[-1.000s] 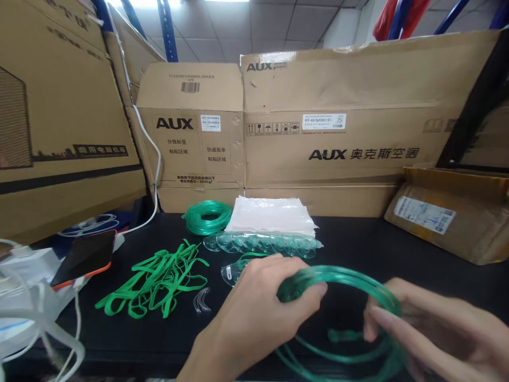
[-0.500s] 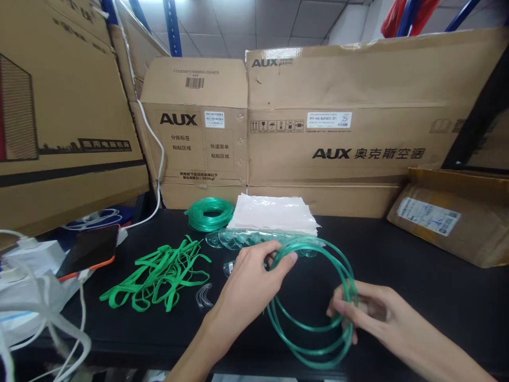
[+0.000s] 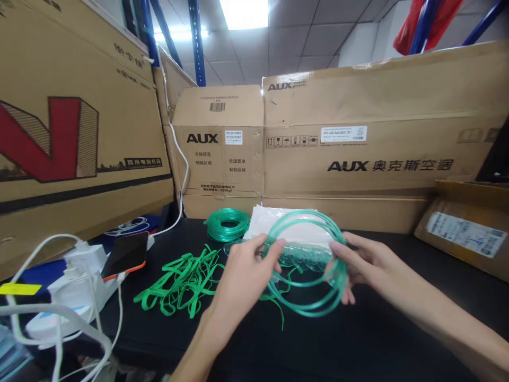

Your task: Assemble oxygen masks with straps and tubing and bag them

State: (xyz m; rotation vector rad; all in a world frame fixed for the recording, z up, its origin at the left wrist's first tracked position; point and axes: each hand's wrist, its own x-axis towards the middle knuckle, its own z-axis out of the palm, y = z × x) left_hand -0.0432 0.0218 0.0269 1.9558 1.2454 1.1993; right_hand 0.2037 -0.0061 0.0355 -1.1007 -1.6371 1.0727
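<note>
Between my hands a loose coil of clear green tubing is held up above the black table. My left hand pinches its left side between thumb and fingers. On the right side, my right hand closes around the loops, its thumb in front. Behind the coil lie a row of clear round plastic pieces, partly hidden by it, and white plastic bags. Green elastic straps lie in a tangle left of my left hand, with some strands showing under the coil.
A second green tubing coil lies at the back. To the left are a phone on a cable and white power adapters. Cardboard boxes wall the back, and a smaller carton stands at right.
Both hands have raised the tubing coil, and my right hand has moved up along its side. Green strap strands now show beneath the coil. The view has tilted up and turned left.
</note>
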